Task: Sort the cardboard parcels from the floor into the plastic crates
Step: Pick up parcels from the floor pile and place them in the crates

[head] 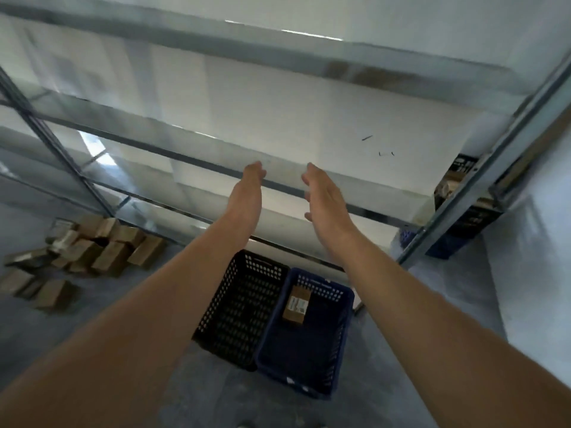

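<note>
Grey concrete floor [92,329] under a metal shelving rack [197,163], both hands up and empty.

I have the left hand [247,193] and the right hand [324,199] held out before the rack's shelf edge, palms facing each other, fingers straight and relaxed, nothing in either. Below them a black crate [216,304] and a blue crate [341,332] stand touching side by side on the floor. One cardboard parcel [296,305] lies in the blue crate near its far wall. A loose pile of parcels [89,248] sits on the floor, well to the left of the crates.
</note>
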